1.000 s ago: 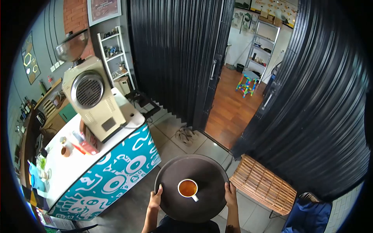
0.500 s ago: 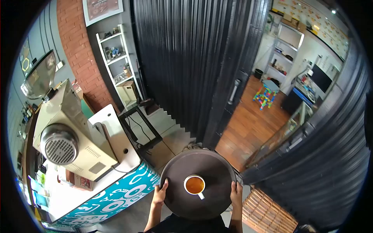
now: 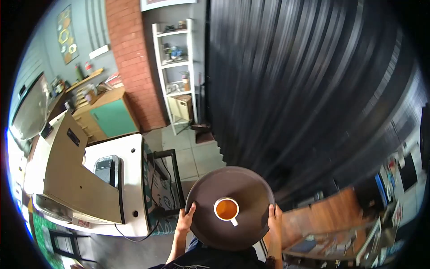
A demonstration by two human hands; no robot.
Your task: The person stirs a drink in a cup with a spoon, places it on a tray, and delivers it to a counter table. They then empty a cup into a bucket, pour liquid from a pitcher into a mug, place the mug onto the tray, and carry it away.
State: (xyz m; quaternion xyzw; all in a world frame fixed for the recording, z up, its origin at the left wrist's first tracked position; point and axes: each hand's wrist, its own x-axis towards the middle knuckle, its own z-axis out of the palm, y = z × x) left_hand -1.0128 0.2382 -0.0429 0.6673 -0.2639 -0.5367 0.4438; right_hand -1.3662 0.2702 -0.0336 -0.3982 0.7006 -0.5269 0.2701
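Observation:
Both hands hold a round dark brown tray (image 3: 251,188) level in front of the body. My left hand (image 3: 184,220) grips its left rim, thumb on top. On the right rim my right hand (image 3: 275,219) is closed in the same way. A white cup (image 3: 234,221) of amber-brown liquid (image 3: 226,209) stands near the tray's middle, its handle pointing down toward the body. Neither hand touches the cup. The fingers beneath the tray are hidden.
At left a beige grinder (image 3: 85,184) stands on a white counter (image 3: 134,188), a black metal frame (image 3: 179,179) beside it. Farther back are a white shelf (image 3: 192,67) and a green-doored cabinet (image 3: 114,119). A black folding shutter (image 3: 277,89) spans the right; a wood floor (image 3: 322,213) lies lower right.
The view has turned, bringing the counter's end, the frame and the shelf closer, while the doorway has shifted to the lower right. Both hands still hold the tray, with the cup on it.

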